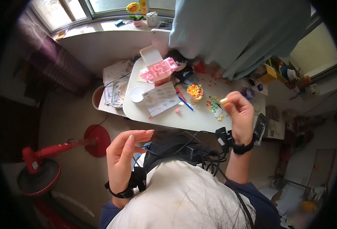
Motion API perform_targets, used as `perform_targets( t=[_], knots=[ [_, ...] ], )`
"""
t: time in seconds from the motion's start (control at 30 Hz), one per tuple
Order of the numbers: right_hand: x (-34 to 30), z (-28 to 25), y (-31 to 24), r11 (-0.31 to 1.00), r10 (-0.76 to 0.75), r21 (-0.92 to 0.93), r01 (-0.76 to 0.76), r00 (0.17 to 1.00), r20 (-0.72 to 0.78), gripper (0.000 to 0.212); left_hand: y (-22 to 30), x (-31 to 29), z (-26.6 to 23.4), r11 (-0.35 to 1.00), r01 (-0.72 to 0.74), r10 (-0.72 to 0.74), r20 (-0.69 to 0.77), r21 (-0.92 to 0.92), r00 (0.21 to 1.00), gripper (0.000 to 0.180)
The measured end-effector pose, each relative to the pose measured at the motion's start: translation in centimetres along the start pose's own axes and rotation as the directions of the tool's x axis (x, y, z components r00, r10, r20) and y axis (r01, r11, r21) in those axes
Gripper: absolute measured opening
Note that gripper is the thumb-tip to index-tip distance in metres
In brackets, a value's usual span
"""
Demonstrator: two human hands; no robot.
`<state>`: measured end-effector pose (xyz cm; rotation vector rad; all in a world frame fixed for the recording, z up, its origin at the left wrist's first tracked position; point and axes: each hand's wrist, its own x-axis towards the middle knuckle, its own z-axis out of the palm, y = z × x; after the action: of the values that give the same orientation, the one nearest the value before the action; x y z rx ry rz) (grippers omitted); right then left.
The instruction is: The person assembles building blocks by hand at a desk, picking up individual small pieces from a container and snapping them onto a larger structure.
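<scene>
My right hand [240, 114] is raised over the right part of the white table [159, 119], thumb and fingertips pinching a small pale-yellow block [224, 100]. Just beside it on the table lies a loose cluster of green, white and yellow small pieces [215, 108]. My left hand [123, 152] is in front of the table's near edge, fingers stretched and thumb apart, holding nothing. Orange and yellow pieces fill a clear container [195, 91]. Left of that are a blue stick-like tool [186, 104], a printed sheet [161, 100] and a single pink block [177, 110].
A pink-and-white blocky piece [159, 70] and a dark-haired doll [182, 72] stand at the back. A round white dish [136, 95] sits at the left. Black cables [208, 154] hang before my body. A red fan [42, 162] is on the left.
</scene>
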<state>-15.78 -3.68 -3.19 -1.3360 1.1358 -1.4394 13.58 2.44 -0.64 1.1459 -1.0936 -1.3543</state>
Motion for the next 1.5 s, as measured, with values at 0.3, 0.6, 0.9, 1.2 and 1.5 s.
perform_targets(
  t=[0.3, 0.6, 0.9, 1.2, 1.5],
  knots=[
    [-3.3, -14.3, 14.6, 0.95, 0.307, 0.116, -0.29, 0.799, -0.518, 0.018, 0.2, 2.2, 4.1, 0.994, 0.074, -0.076, 0.016, 0.079, 0.997, 0.031],
    [-6.5, -17.9, 23.9, 0.605, 0.768, 0.056, -0.794, 0.563, -0.304, 0.019, 0.2, 4.5, 9.9, 0.971, 0.063, -0.081, 0.073, 0.23, 0.994, 0.029],
    [-4.8, -18.4, 24.9, 0.464, 0.768, -0.437, -0.771, 0.596, -0.236, 0.014, -1.1, 4.7, 13.3, 0.874, 0.048, -0.094, 0.071, 0.483, 0.993, 0.025],
    [-3.9, -19.9, 26.5, 0.424, 0.712, -0.663, -0.617, 0.679, -0.177, 0.023, -2.0, 4.6, 13.6, 0.868, 0.053, 0.003, -0.113, 0.493, 0.994, 0.021],
    [-2.3, -18.3, 23.7, 0.236, 0.355, -0.941, -0.241, 0.923, -0.147, 0.022, -1.9, 4.0, 12.4, 0.82, 0.098, 0.025, -0.206, 0.563, 0.978, 0.021]
  ],
)
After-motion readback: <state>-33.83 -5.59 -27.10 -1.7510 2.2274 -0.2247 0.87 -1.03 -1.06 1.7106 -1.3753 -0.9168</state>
